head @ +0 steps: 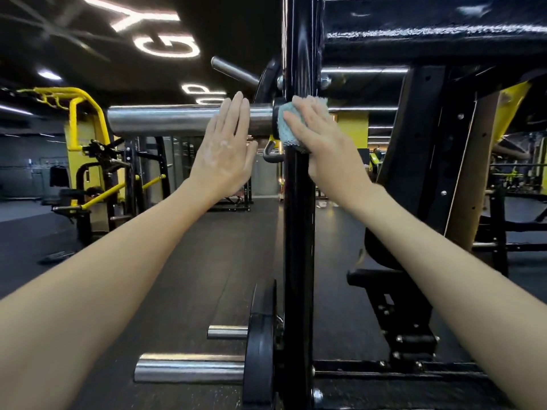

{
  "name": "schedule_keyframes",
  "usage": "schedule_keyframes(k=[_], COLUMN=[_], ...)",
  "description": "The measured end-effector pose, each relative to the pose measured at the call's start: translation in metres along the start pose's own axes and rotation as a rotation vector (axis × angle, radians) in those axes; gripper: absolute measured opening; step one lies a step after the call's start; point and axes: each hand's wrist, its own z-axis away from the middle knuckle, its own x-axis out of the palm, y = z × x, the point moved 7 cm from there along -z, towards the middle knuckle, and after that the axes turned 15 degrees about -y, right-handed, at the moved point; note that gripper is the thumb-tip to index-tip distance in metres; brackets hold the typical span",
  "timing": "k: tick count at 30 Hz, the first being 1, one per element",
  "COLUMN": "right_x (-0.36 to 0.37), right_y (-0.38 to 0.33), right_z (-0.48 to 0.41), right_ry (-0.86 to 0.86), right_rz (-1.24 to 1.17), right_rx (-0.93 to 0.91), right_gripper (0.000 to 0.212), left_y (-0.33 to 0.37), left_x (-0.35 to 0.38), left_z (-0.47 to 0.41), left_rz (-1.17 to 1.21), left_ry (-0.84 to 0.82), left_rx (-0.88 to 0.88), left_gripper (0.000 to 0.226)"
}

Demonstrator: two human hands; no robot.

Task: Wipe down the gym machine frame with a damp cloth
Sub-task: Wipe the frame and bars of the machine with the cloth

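Pressing cloth (288, 130) flat against post (298, 232) edge — right hand (322, 143).

Cloth (286, 130) mostly under right hand (322, 143).

We see the cloth (287, 132), a small pale blue-green pad with a nubbly weave, folded thick and pressed flat against the frame's upright post (299, 232) under the straight fingers of the right hand (318, 143). Only its left edge and top corner show past the hand. It sits at the height where a horizontal chrome sleeve (177, 119) meets the post from the left. The post is glossy black, square-sided and vertical, running from the top of our view to the bottom. A thick black beam (429, 31), glossy with a pebbled finish, crosses overhead to the post's right.
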Motion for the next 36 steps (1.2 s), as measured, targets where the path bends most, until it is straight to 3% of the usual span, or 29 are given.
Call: schedule_keyframes(k=[7, 11, 21, 26, 31, 36], right_x=[0.062, 0.070, -0.020, -0.058, -0.087, -0.143], right_y=[-0.044, -0.043, 0.013, 0.039, 0.055, 0.079], right_z=[0.111, 0.120, -0.033, -0.101, -0.145, -0.188], right_ry=[-0.036, -0.062, 0.063, 0.049, 0.031, 0.066], right_rz=[-0.055, -0.051, -0.043, -0.062, -0.154, -0.387], right_rx=[-0.056, -0.067, -0.035, -0.060, -0.030, 0.057], right_gripper=[0.053, 0.054, 0.066, 0.059, 0.067, 0.069], left_y=[-0.001, 0.000, -0.003, -0.015, -0.012, -0.019], left_x=[0.003, 0.002, -0.006, -0.040, -0.089, -0.145], left_z=[0.001, 0.001, -0.007, -0.064, -0.130, -0.193], left_rz=[-0.048, -0.061, -0.074, -0.008, 0.083, 0.147], left_ry=[-0.004, 0.006, -0.034, -0.033, -0.015, -0.024], left_rx=[0.010, 0.012, 0.037, 0.095, 0.124, 0.203], left_gripper=[0.063, 0.063, 0.061, 0.061, 0.058, 0.055])
